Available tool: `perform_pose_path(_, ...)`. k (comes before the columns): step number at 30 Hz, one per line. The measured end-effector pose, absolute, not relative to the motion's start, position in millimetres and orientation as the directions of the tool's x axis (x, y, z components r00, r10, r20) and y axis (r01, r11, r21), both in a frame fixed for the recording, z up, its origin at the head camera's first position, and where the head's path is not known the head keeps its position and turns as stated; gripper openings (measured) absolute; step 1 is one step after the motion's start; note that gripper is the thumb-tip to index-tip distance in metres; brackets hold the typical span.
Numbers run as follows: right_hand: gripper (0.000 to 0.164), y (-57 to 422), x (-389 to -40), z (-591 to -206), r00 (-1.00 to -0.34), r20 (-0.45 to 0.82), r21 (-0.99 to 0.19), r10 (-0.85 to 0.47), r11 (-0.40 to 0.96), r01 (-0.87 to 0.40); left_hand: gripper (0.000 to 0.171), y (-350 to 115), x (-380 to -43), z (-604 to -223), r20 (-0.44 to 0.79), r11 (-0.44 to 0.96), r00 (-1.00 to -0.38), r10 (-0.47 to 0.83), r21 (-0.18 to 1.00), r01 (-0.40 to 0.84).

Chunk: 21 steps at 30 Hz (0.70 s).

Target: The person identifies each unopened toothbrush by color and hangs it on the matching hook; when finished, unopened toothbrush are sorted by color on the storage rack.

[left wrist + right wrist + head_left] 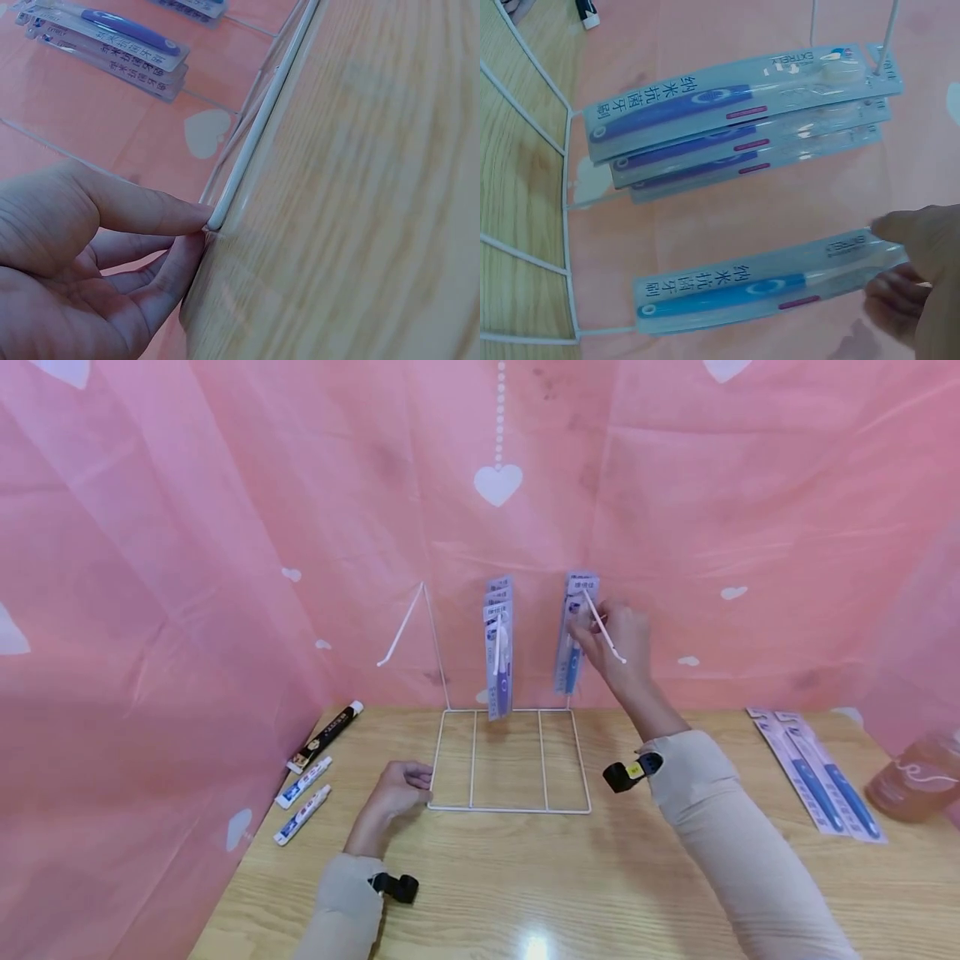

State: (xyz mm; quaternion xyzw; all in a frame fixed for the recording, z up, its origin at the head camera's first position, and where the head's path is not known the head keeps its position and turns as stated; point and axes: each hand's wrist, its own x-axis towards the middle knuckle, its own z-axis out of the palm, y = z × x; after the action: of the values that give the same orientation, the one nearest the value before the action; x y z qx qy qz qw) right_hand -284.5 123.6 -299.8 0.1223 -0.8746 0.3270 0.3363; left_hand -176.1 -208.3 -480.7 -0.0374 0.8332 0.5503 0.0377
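Note:
A white wire rack (510,811) stands on the table, its hooks rising at the back. My left hand (397,789) pinches the rack's front left corner between thumb and fingers, seen close up in the left wrist view. On the right hook hangs a packaged toothbrush with a blue handle (727,298); the edge of another pack shows behind it in the head view. My right hand (618,639) holds the blue pack near its top, thumb and fingers at its two edges. Several packaged purple toothbrushes (675,112) hang on the middle hook. The left hook (401,625) carries nothing.
Two more packaged blue toothbrushes (821,777) lie on the table at the right, beside a pinkish translucent container (918,777). At the left lie a black tube (325,737) and two small white-and-blue tubes (302,815). A pink curtain (675,510) hangs close behind the rack.

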Motion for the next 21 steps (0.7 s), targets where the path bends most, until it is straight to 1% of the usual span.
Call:
perform_pose_path(2, 0.027, 131, -278, -299, -0.786, 0.617, -0.5, -0.041, 0.751, -0.431, 0.035, -209, -175, -481, -0.098, 0.393, -0.995, -0.018, 0.914, -0.097)
perform_pose_path(5, 0.039, 144, -269, -298, -0.846, 0.525, -0.501, -0.091, 0.771, -0.394, 0.035, -212, -174, -481, -0.082, 0.408, -0.996, -0.019, 0.909, -0.082)
perform_pose_path(9, 0.053, 169, -265, -296, -0.913, 0.402, -0.465, -0.064, 0.845, -0.264, 0.036, -217, -171, -480, -0.075, 0.419, -0.996, -0.043, 0.904, -0.086)
perform_pose_path(12, 0.054, 200, -268, -298, -0.934, 0.357, -0.418, -0.029, 0.889, -0.187, 0.036, -219, -170, -480, -0.078, 0.419, -0.996, -0.043, 0.904, -0.089)
perform_pose_path(14, 0.057, 225, -272, -303, -0.943, 0.332, -0.405, -0.022, 0.899, -0.163, 0.037, -219, -170, -480, -0.079, 0.422, -0.996, -0.04, 0.902, -0.089)
perform_pose_path(19, 0.065, 291, -283, -320, -0.976, 0.218, -0.446, 0.023, 0.892, -0.079, 0.038, -220, -170, -480, -0.089, 0.424, -0.995, -0.048, 0.9, -0.101)
perform_pose_path(21, 0.064, 318, -285, -326, -0.987, 0.159, -0.45, 0.036, 0.892, -0.039, 0.038, -219, -170, -481, -0.095, 0.416, -0.994, -0.046, 0.903, -0.106)
